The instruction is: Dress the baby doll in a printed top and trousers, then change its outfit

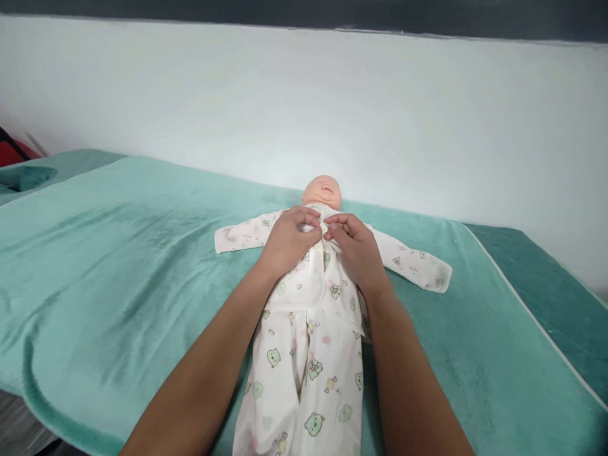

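A baby doll (323, 190) lies on its back on a teal blanket (118, 253), head toward the wall. It wears a white romper (308, 329) printed with small bears and hearts, sleeves spread out to both sides. My left hand (287, 239) and my right hand (355, 244) meet at the doll's upper chest, just below the neck. Both hands have fingers curled, pinching the romper's front edges together around a small snap (325, 230).
A white wall (304, 107) runs behind the blanket. A darker teal surface (546, 291) shows at the right beyond the blanket's pale border. At the far left edge sit a red object (12, 153) and a folded teal cloth (23, 177).
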A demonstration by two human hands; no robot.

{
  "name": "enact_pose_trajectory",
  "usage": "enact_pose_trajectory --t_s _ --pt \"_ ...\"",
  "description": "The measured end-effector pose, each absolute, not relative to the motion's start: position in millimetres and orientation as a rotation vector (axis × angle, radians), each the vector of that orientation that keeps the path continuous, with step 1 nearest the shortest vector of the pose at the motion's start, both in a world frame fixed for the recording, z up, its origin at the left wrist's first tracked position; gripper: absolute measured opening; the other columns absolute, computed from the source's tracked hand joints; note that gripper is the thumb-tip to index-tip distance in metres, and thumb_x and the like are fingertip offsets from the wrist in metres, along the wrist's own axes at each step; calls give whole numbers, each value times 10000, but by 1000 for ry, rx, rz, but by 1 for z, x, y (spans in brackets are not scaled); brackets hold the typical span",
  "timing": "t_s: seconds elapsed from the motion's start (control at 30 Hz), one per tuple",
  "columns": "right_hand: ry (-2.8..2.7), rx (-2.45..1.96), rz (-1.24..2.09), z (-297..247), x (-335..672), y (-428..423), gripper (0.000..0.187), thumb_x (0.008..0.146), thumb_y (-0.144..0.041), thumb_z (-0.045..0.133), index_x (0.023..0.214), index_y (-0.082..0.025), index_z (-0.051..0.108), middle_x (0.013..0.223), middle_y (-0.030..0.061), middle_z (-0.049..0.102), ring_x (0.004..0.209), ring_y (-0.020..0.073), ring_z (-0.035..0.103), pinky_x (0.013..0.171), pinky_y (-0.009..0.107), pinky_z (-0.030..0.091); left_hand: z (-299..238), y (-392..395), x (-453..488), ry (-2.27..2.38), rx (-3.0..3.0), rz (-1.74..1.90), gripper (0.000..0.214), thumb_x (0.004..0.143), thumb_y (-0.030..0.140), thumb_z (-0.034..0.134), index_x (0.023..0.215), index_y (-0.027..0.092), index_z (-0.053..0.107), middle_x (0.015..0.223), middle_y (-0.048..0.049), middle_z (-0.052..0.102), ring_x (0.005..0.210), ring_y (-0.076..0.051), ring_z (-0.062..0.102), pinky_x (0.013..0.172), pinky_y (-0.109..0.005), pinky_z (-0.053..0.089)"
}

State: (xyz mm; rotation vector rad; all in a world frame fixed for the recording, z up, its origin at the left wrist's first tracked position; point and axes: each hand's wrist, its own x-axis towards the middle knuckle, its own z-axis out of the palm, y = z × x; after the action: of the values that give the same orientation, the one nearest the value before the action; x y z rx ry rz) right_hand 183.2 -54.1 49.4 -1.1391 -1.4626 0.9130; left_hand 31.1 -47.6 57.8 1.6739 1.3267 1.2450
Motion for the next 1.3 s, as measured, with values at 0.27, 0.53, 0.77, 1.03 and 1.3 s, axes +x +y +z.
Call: enact_pose_trajectory --t_s 0.27,0.53,0.77,1.03,1.3 --pt "-1351 -1150 868 48 179 -54 107 868 -306 587 884 -218 646 723 -31 600 721 139 545 770 290 422 55 -48 30 1307 1668 1281 114 773 171 637 872 221 662 1220 -23 677 1183 -232 593 1077 -412 432" --pt "-1452 -1335 742 62 180 -71 312 900 -433 591 679 -224 519 650 -29 524 632 135 446 626 294 359 52 -51 21 1169 1764 1256 166 859 245 600 966 268 725 1278 -24 637 1212 -227 581 994 -369 494" --pt "-1782 -1581 578 77 183 -110 402 831 -513 686 653 -238 454 614 -23 517 552 137 397 536 308 289 64 -59 8 1117 1762 1161 204 845 382 638 732 214 666 1031 -39 686 769 -150 594 598 -278 477" --pt "-1705 -1491 760 75 186 -115 301 887 -392 595 647 -228 516 596 -17 526 556 133 405 519 288 289 70 -62 -2 1116 1986 903 253 798 491 696 825 240 717 848 -22 663 676 -144 508 593 -285 420" --pt "-1351 -1175 1294 68 202 -105 265 825 -470 718 814 -210 667 692 -28 544 606 107 444 554 254 348 74 -66 2 1016 1938 885 161 832 380 669 774 235 706 772 4 630 648 -125 469 596 -272 380"
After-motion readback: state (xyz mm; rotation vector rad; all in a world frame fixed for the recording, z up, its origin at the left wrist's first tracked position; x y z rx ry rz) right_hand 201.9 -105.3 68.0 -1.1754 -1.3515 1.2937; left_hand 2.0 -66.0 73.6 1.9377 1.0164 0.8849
